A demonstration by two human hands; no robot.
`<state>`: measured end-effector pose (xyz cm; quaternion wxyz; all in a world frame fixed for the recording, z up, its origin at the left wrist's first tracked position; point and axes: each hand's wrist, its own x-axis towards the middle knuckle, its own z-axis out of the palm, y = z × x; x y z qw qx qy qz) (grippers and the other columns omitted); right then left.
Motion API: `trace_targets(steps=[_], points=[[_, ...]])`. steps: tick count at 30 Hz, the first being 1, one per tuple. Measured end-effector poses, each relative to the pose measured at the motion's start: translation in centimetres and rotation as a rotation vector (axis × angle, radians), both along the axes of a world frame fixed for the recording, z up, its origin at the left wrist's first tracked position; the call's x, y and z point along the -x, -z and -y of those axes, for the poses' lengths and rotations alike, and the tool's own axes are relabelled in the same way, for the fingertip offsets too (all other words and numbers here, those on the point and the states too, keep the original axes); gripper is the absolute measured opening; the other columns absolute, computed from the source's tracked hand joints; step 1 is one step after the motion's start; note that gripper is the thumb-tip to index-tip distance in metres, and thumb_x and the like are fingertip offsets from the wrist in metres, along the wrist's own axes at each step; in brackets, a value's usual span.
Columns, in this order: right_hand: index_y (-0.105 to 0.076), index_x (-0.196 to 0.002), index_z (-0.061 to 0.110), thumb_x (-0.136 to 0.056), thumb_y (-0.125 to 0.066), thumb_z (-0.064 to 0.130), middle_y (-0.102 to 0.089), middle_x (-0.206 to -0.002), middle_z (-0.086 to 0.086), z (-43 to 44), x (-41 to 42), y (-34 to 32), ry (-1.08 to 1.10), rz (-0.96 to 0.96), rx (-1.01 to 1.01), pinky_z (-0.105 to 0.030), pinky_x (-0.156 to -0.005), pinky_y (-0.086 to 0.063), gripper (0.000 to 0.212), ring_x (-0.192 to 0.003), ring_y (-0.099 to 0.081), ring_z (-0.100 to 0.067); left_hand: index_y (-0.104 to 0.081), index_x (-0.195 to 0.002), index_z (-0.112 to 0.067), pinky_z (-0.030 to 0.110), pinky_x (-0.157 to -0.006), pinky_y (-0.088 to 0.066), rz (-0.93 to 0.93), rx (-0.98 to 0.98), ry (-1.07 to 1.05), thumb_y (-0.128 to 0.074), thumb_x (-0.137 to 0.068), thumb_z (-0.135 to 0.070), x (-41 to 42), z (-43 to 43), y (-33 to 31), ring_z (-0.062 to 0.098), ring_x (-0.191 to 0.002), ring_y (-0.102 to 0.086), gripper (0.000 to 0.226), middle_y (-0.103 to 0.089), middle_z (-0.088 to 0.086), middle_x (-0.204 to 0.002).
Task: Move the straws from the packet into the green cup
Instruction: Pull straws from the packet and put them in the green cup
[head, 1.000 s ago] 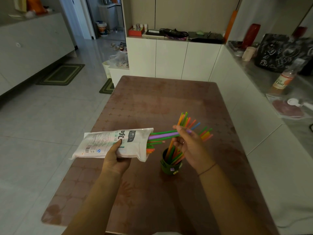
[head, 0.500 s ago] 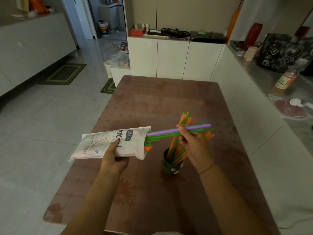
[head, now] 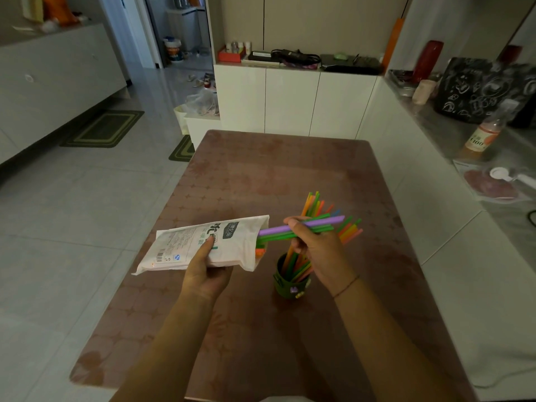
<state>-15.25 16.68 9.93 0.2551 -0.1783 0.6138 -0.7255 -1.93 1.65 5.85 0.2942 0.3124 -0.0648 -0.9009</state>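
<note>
1. Brown patterned table (head: 290, 175) in a tiled room, white cabinets (head: 293, 100) behind it, grey counter (head: 452, 134) along the right side.
2. Left hand (head: 207, 271) comes in from below, forearm angled up and to the right. Fingers wrap under the white straw packet (head: 203, 245), thumb on top over the print. Packet is held above the table, roughly level, open mouth facing right.
3. Right hand (head: 316, 250) comes in from lower right, wrist bent inward, thin band on the wrist. Thumb and fingertips are pinched on a purple straw (head: 319, 223) and a few green straws (head: 278, 237) beside it. Their left ends are inside the packet mouth; their right ends stick out past the hand.
4. Green cup (head: 290, 285) stands upright on the table, directly below the right hand, just right of the packet mouth.
5. Cup already holds a fan of orange, green and pink straws (head: 311, 203), leaning up and right behind the hand.
</note>
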Motion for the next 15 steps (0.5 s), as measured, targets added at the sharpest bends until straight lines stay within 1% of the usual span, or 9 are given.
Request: trace_targets(steps=[4,6,7,9,11,13,15], points=[[-0.072,-0.079,0.009,-0.086,-0.060,0.010,-0.053,-0.045,0.002,-0.9,1.3,-0.4,0.094,0.057,0.071,-0.021,-0.042,-0.035,0.014,-0.041,-0.044,-0.011,-0.049,-0.130,-0.015,0.045,-0.071,-0.059,0.057,-0.041,-0.049,-0.065,-0.079,0.000,-0.4,0.8,0.1,0.024,-0.104,-0.067,0.056,-0.070,0.011,-0.112],[-0.070,-0.079,0.006,-0.086,-0.059,0.006,-0.053,-0.046,0.002,-1.0,1.4,-0.6,0.118,0.131,0.125,-0.019,-0.040,-0.037,0.013,-0.040,-0.045,-0.009,-0.050,-0.129,-0.014,0.045,-0.071,-0.059,0.060,-0.043,-0.050,-0.066,-0.076,0.001,-0.5,0.9,0.1,0.025,-0.104,-0.067,0.058,-0.071,0.011,-0.110],[-0.069,-0.080,0.005,-0.086,-0.059,0.005,-0.054,-0.047,0.003,-0.9,1.3,-0.7,0.122,0.177,0.144,-0.018,-0.041,-0.038,0.012,-0.040,-0.046,-0.008,-0.051,-0.126,-0.014,0.045,-0.070,-0.059,0.061,-0.041,-0.040,-0.067,-0.074,0.001,-0.4,0.7,0.1,0.025,-0.102,-0.068,0.057,-0.072,0.011,-0.105],[-0.069,-0.083,0.004,-0.086,-0.060,0.005,-0.055,-0.052,0.002,-0.5,0.8,-0.6,0.106,0.241,0.153,-0.017,-0.043,-0.041,0.009,-0.043,-0.047,-0.006,-0.053,-0.120,-0.014,0.043,-0.063,-0.061,0.070,-0.037,-0.022,-0.066,-0.074,0.001,-0.3,0.3,0.2,0.025,-0.089,-0.072,0.050,-0.075,0.011,-0.092],[-0.070,-0.081,0.007,-0.084,-0.062,0.006,-0.054,-0.055,0.001,-0.3,0.2,-0.4,0.060,0.252,0.142,-0.017,-0.048,-0.044,0.009,-0.048,-0.049,-0.007,-0.054,-0.116,-0.013,0.041,-0.060,-0.060,0.074,-0.034,-0.012,-0.065,-0.076,0.002,0.0,-0.1,0.4,0.024,-0.078,-0.074,0.044,-0.076,0.010,-0.087],[-0.071,-0.080,0.010,-0.083,-0.063,0.005,-0.056,-0.055,0.002,-0.2,-0.3,-0.1,0.021,0.228,0.121,-0.017,-0.053,-0.047,0.010,-0.052,-0.052,-0.007,-0.055,-0.114,-0.013,0.042,-0.060,-0.060,0.070,-0.024,-0.006,-0.065,-0.076,0.002,0.2,-0.4,0.4,0.023,-0.076,-0.074,0.042,-0.075,0.010,-0.088],[-0.071,-0.081,0.013,-0.083,-0.063,0.006,-0.061,-0.058,0.004,-0.3,-0.5,0.2,0.008,0.181,0.100,-0.018,-0.058,-0.050,0.011,-0.057,-0.055,-0.007,-0.056,-0.116,-0.013,0.043,-0.064,-0.060,0.058,-0.014,-0.003,-0.067,-0.071,0.003,0.3,-0.5,0.5,0.023,-0.078,-0.074,0.048,-0.075,0.010,-0.092]])
